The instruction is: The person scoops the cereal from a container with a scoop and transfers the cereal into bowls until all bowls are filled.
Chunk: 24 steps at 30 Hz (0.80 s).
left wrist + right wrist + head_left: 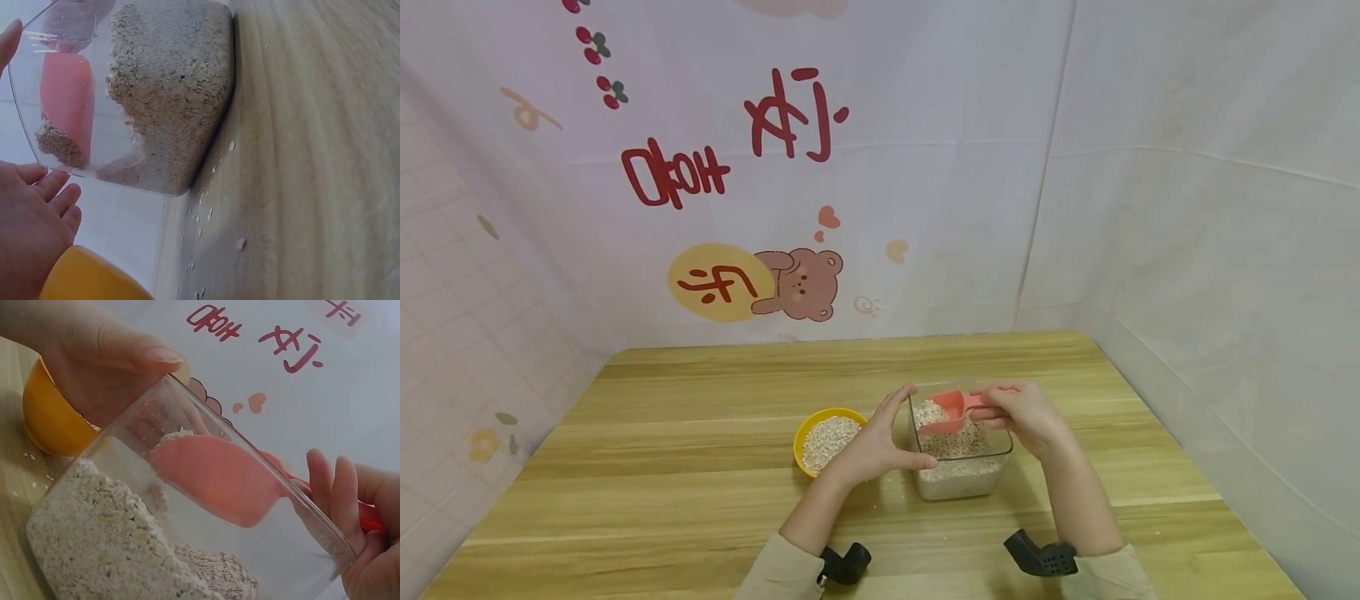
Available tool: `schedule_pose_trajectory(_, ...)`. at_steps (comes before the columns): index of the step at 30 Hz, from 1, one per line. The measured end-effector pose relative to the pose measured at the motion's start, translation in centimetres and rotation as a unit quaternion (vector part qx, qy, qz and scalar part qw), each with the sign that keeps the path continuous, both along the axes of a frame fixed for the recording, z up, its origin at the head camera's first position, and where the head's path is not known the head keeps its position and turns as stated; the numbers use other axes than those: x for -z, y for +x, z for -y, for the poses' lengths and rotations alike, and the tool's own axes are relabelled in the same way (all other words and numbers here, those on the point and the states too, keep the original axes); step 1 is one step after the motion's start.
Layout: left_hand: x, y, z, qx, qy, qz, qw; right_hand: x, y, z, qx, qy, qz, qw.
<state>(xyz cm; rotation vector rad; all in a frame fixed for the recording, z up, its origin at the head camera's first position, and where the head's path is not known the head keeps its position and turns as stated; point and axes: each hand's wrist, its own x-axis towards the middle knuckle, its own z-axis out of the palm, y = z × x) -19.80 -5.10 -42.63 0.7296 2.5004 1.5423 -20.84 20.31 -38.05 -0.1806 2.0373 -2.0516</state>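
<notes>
A clear square container (958, 483) of oat flakes stands on the table. My right hand (1026, 415) grips the handle of a coral-pink scoop (953, 406), whose bowl, loaded with oats, is inside the container above the oats left there. With thumb and fingers spread, my left hand (880, 442) touches the container's left side and near rim; in the left wrist view its fingers (53, 185) look straight. Just left of that hand sits a yellow bowl (801, 442) filled with oats, partly hidden by the hand and forearm.
Loose flakes (241, 244) lie scattered on the wooden table (685, 467) between bowl and container. A printed white cloth (955, 250) hangs behind the table, and plain cloth (1210, 317) hangs at the right. Each wrist carries a black camera mount (1041, 557).
</notes>
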Motion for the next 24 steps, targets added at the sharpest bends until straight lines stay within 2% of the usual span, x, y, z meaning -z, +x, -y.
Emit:
schedule_pose_trajectory(12, -0.3, 0.1, 0.1, 0.0, -0.012, -0.001, 0.9999, 0.2, -0.3, -0.8, 0.002, -0.024, 0.006, 0.9997)
schedule_pose_trajectory(24, -0.6, -0.1, 0.6, -0.003, -0.006, -0.009, 0.9999, -0.3, -0.4, -1.4, -0.001, -0.051, 0.005, 0.9987)
